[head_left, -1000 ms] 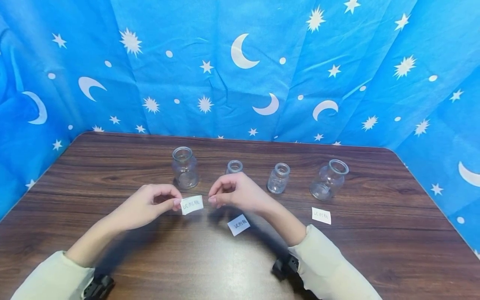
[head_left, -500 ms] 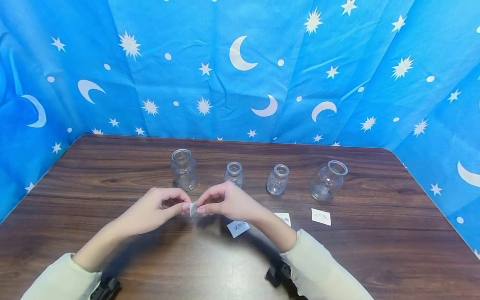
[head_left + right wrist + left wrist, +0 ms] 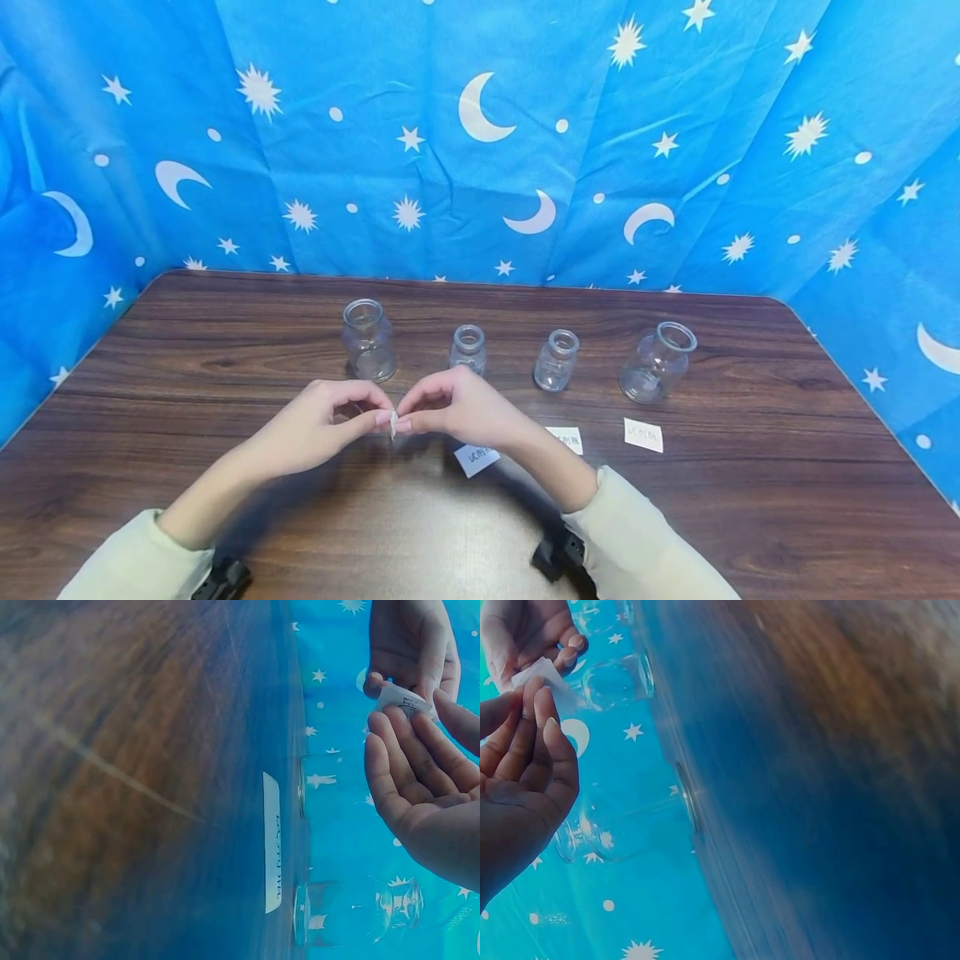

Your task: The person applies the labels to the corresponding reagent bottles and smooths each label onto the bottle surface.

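A small white paper label stands nearly edge-on above the table in the head view. My left hand pinches it from the left with thumb and fingers. From the right, the fingertips of my right hand pinch its other edge, so the two hands almost meet. The right wrist view shows dark writing on the label; its pale side faces the left wrist view. Just behind the hands are a large clear glass jar and a smaller jar, whose base the right hand hides.
Farther right stand another small glass jar and a large one. Written labels lie on the wood table: one label and a second label partly behind the right forearm, a third label near the right jar.
The right hand has moved left and taken hold of the label's free edge. The label has turned from facing the head view to nearly edge-on. The jars have stayed put.
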`<action>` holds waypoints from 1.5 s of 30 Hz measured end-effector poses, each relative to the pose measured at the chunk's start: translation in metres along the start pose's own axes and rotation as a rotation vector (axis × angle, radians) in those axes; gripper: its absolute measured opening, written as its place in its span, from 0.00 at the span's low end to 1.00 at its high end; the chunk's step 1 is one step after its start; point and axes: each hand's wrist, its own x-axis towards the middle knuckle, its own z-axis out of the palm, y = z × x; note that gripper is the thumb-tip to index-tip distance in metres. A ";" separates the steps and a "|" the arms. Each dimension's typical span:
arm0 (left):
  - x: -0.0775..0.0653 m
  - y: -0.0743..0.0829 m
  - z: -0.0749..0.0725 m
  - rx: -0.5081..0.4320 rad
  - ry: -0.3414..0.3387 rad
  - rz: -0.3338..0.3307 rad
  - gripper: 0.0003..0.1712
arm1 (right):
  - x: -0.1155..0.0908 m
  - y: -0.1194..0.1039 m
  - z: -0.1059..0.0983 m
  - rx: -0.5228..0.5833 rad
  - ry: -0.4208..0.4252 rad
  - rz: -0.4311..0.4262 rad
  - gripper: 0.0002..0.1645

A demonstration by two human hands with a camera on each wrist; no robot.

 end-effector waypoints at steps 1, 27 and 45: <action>0.000 0.000 0.000 -0.001 0.002 0.004 0.05 | 0.000 0.000 0.000 -0.003 0.001 -0.001 0.05; -0.013 -0.026 -0.017 0.092 -0.009 -0.114 0.04 | -0.005 0.009 -0.015 0.002 -0.002 0.095 0.02; -0.015 -0.047 -0.020 0.326 -0.071 -0.146 0.06 | -0.006 0.013 -0.018 0.038 0.010 0.127 0.03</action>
